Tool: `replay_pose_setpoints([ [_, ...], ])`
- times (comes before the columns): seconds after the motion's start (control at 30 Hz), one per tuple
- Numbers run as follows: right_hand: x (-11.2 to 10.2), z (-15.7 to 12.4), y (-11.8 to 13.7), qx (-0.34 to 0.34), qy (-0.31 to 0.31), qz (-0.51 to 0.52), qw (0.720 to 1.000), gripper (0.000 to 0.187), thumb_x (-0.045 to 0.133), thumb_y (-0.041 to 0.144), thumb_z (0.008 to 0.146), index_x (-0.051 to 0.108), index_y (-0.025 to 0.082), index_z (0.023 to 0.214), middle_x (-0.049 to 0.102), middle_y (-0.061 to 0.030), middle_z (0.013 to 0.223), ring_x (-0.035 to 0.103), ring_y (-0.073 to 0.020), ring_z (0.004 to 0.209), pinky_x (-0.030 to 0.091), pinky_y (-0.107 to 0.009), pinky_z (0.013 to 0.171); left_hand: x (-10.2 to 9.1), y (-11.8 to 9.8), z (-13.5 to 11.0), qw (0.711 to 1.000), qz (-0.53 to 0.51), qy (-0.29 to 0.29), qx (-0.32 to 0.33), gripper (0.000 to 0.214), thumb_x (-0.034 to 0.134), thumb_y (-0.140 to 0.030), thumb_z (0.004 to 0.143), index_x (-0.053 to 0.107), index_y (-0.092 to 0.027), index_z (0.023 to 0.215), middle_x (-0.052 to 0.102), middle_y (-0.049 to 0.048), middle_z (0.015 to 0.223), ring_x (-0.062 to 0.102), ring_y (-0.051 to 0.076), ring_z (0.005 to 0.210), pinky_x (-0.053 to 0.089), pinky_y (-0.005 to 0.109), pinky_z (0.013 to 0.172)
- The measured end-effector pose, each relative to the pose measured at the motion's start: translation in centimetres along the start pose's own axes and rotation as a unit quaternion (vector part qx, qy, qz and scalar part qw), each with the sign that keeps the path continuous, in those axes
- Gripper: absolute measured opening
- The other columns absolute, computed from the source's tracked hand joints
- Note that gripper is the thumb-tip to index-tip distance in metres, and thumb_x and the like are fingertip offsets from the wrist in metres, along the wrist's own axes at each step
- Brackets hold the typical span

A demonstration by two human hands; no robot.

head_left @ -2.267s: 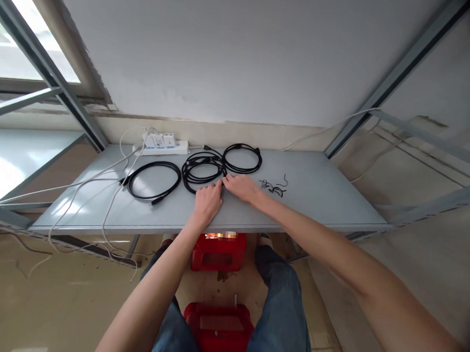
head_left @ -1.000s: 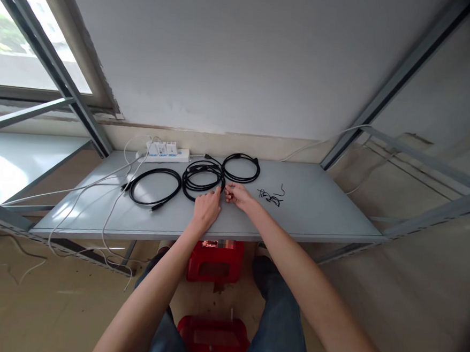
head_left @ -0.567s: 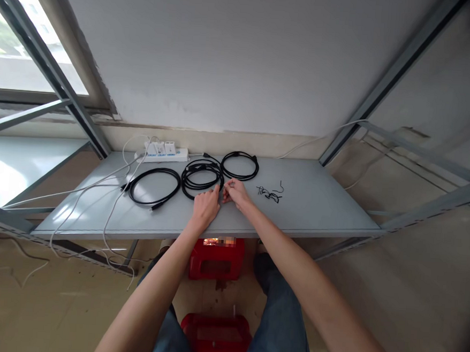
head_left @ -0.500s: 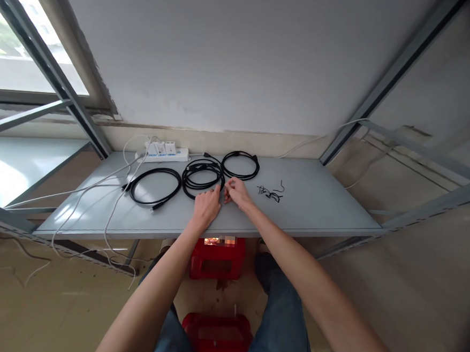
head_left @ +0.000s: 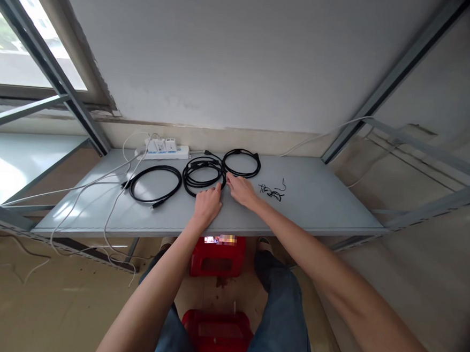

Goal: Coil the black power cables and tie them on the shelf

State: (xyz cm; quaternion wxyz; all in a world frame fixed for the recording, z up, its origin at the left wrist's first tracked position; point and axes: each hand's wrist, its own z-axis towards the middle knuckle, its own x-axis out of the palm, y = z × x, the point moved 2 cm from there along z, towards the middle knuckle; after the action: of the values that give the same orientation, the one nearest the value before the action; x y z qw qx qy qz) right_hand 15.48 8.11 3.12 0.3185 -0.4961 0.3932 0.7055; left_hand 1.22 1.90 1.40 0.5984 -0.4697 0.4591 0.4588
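Three coiled black cables lie on a grey metal shelf [head_left: 321,203]: a left coil [head_left: 154,184], a middle coil [head_left: 203,175] and a right coil [head_left: 242,163]. My left hand [head_left: 208,204] rests on the shelf with its fingertips on the near edge of the middle coil. My right hand [head_left: 242,190] is beside it, fingers pinched at the same spot of that coil. What the fingers pinch is too small to make out. A small heap of black twist ties [head_left: 272,191] lies just right of my right hand.
A white power strip [head_left: 162,148] with plugs stands at the back of the shelf, white cords [head_left: 98,180] trailing left off the edge. Slanted metal frame bars rise at both sides. Two red stools [head_left: 217,255] stand on the floor below, between my legs.
Both hands stay at the near edge of the middle coil. My right hand has shifted slightly forward onto the cable. The view has moved a little.
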Motion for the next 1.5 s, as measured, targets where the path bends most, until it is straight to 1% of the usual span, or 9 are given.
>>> replay_pose_setpoints([
  [0.13, 0.0, 0.1, -0.1, 0.027, -0.019, 0.060, 0.998, 0.011, 0.054, 0.021, 0.104, 0.065, 0.021, 0.103, 0.073, -0.0089, 0.094, 0.066, -0.0239, 0.087, 0.038, -0.029, 0.071, 0.0, 0.0, 0.0, 1.000, 0.003, 0.004, -0.005, 0.040, 0.045, -0.012, 0.095, 0.055, -0.017, 0.133, 0.076, 0.0144, 0.110, 0.073, 0.029, 0.104, 0.050, 0.037, 0.091],
  [0.37, -0.5, -0.8, 0.8, -0.049, 0.008, -0.038, 0.998, 0.022, 0.052, 0.005, 0.098, 0.064, 0.017, 0.112, 0.070, -0.0172, 0.116, 0.066, -0.0280, 0.101, 0.042, -0.033, 0.080, 0.1, 0.0, 0.1, 1.000, 0.003, 0.001, -0.012, 0.042, 0.045, -0.013, 0.096, 0.054, -0.018, 0.137, 0.075, 0.0155, 0.115, 0.073, 0.030, 0.107, 0.051, 0.038, 0.092],
  [0.5, -0.3, -0.7, 0.9, -0.062, 0.017, -0.058, 0.996, 0.027, 0.052, 0.000, 0.093, 0.066, 0.017, 0.109, 0.070, -0.0178, 0.114, 0.066, -0.0279, 0.102, 0.044, -0.033, 0.079, 0.1, 0.1, 0.0, 1.000, 0.005, -0.008, -0.005, 0.040, 0.044, -0.012, 0.096, 0.055, -0.018, 0.134, 0.075, 0.0151, 0.114, 0.073, 0.030, 0.105, 0.051, 0.039, 0.090],
  [0.6, -0.3, -0.4, 0.9, -0.058, 0.004, -0.039, 0.998, 0.020, 0.052, 0.007, 0.097, 0.068, 0.017, 0.103, 0.071, -0.0169, 0.109, 0.067, -0.0273, 0.097, 0.044, -0.033, 0.079, 0.1, 0.1, 0.1, 1.000, 0.007, 0.000, -0.010, 0.041, 0.046, -0.011, 0.095, 0.054, -0.019, 0.135, 0.075, 0.0156, 0.115, 0.073, 0.030, 0.106, 0.051, 0.038, 0.091],
  [0.7, -0.5, 0.3, 0.9, -0.009, -0.009, 0.002, 1.000, 0.018, 0.056, 0.015, 0.097, 0.070, 0.018, 0.086, 0.073, -0.0157, 0.097, 0.068, -0.0271, 0.090, 0.043, -0.033, 0.077, 0.2, 0.1, 0.1, 1.000, 0.010, 0.007, -0.014, 0.043, 0.047, -0.012, 0.094, 0.054, -0.019, 0.136, 0.075, 0.0154, 0.114, 0.073, 0.030, 0.107, 0.051, 0.038, 0.092],
  [0.83, -0.6, 1.5, 0.7, 0.050, 0.021, 0.082, 0.995, 0.014, 0.066, 0.012, 0.083, 0.070, 0.019, 0.071, 0.073, -0.0106, 0.081, 0.067, -0.0245, 0.082, 0.043, -0.030, 0.072, 0.2, 0.1, 0.1, 1.000, 0.009, 0.004, -0.008, 0.043, 0.048, -0.012, 0.095, 0.054, -0.019, 0.137, 0.075, 0.0149, 0.115, 0.073, 0.031, 0.107, 0.050, 0.039, 0.092],
  [1.0, 0.1, 1.2, -0.4, 0.081, 0.077, 0.287, 0.951, 0.015, 0.061, 0.012, 0.080, 0.067, 0.018, 0.068, 0.066, -0.0026, 0.064, 0.059, -0.0148, 0.056, 0.043, -0.025, 0.059, 0.2, 0.1, 0.0, 1.000, 0.010, -0.004, 0.000, 0.044, 0.048, -0.012, 0.094, 0.054, -0.019, 0.137, 0.075, 0.0143, 0.113, 0.073, 0.031, 0.104, 0.051, 0.039, 0.089],
  [1.27, 1.1, -1.5, -0.5, 0.085, -0.055, 0.379, 0.920, 0.012, 0.057, 0.024, 0.083, 0.059, 0.020, 0.071, 0.061, 0.0006, 0.070, 0.055, -0.0140, 0.061, 0.044, -0.024, 0.061, 0.2, 0.0, 0.1, 1.000, 0.010, 0.003, -0.009, 0.047, 0.047, -0.011, 0.094, 0.053, -0.018, 0.140, 0.075, 0.0153, 0.114, 0.073, 0.029, 0.106, 0.050, 0.038, 0.092],
  [1.5, 0.8, -4.1, 0.0, 0.106, -0.158, 0.257, 0.948, 0.013, 0.054, 0.022, 0.086, 0.057, 0.022, 0.074, 0.062, -0.0018, 0.070, 0.055, -0.0179, 0.067, 0.041, -0.028, 0.068, 0.1, -0.1, 0.1, 1.000, 0.010, 0.012, -0.022, 0.061, 0.048, -0.011, 0.092, 0.040, -0.016, 0.153, 0.076, 0.0157, 0.111, 0.074, 0.030, 0.107, 0.050, 0.037, 0.093],
])
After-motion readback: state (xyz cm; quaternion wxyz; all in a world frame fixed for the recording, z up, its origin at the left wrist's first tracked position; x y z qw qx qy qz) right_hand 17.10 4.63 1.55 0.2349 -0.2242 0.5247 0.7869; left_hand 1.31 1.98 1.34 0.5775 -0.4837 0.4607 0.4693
